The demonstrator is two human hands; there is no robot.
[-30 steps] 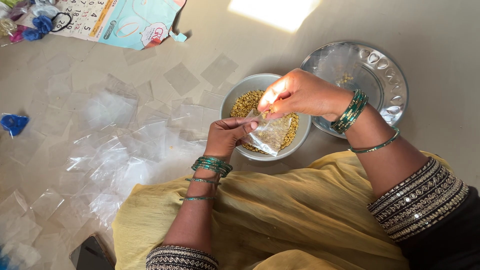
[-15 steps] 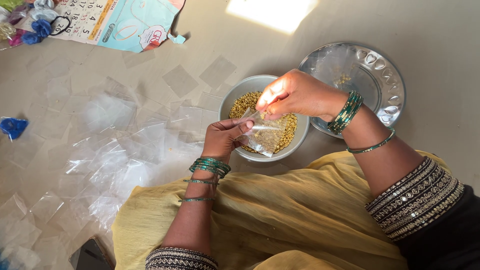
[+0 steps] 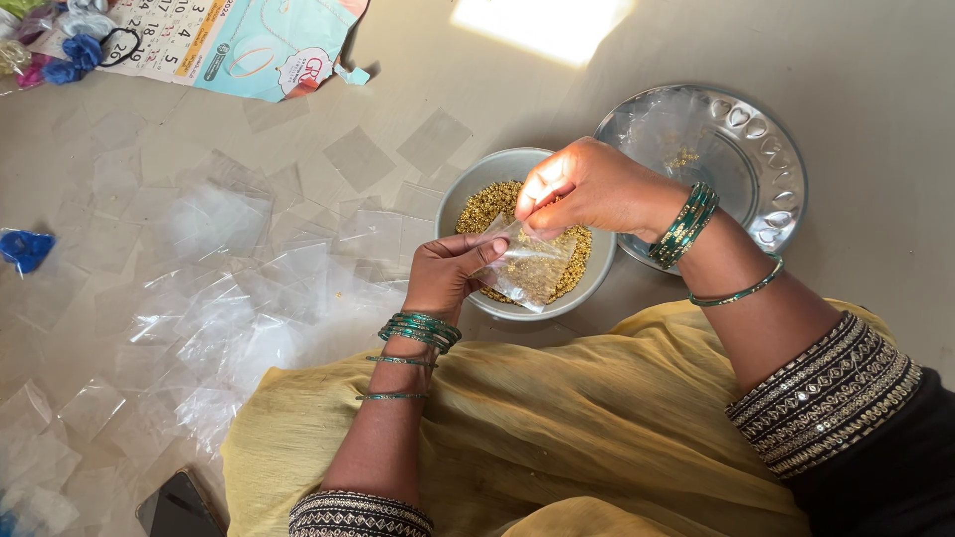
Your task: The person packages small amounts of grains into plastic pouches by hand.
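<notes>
A small clear plastic bag (image 3: 530, 265), partly filled with tiny golden beads, hangs over the grey bowl (image 3: 597, 278) of the same golden beads (image 3: 484, 204), held between both hands. The left hand (image 3: 450, 273) pinches the bag's left upper edge between thumb and fingers, sitting just to the left of the bag and over the bowl's near rim. The right hand (image 3: 587, 189) is closed on the bag's top edge from above, fingertips together at the mouth, so the bag droops below and slightly left of it. Just right of the bowl, touching or nearly so, stands a shiny steel plate (image 3: 776, 199) with a clear bag lying in it. Many empty clear bags (image 3: 229, 298) lie scattered on the floor (image 3: 875, 80) to the left, and a yellow cloth (image 3: 557, 428) covers the person's lap.
</notes>
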